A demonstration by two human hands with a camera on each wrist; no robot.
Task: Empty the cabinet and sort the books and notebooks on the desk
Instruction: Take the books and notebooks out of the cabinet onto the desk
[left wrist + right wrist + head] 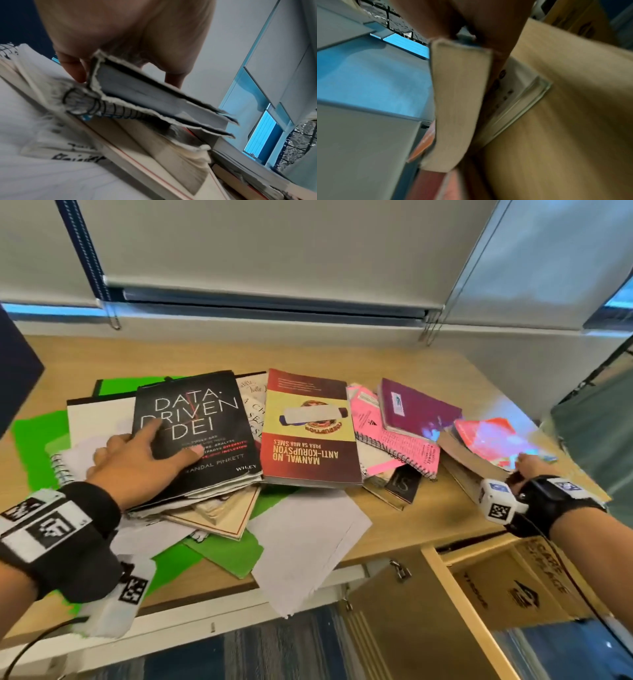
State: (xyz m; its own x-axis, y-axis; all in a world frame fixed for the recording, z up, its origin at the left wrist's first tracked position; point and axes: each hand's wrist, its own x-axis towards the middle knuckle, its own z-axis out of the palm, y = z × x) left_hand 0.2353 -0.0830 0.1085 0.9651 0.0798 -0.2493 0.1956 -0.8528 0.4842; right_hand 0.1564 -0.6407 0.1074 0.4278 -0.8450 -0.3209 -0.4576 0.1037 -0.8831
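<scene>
My left hand [137, 453] lies on the black book "Data Driven DEI" [205, 412], which tops a messy pile at the desk's left. Index finger and thumb stretch across the cover while the other fingers curl over its left edge. In the left wrist view the left hand [120, 33] straddles the black book's [154, 97] frayed corner above a spiral notebook [89, 102]. At the desk's right edge my right hand [524, 465] pinches the near corner of a thick red-covered book [486, 440]. In the right wrist view that red-covered book's beige page block [458, 101] hangs tilted from the right hand [471, 27].
A yellow and maroon book [308, 426], a pink spiral notebook [394, 436] and a purple notebook [418, 409] lie across the middle of the wooden desk [428, 518]. Green folders [41, 446] and loose white paper [301, 539] overhang the front edge. Below right, the open cabinet holds a cardboard box [534, 583].
</scene>
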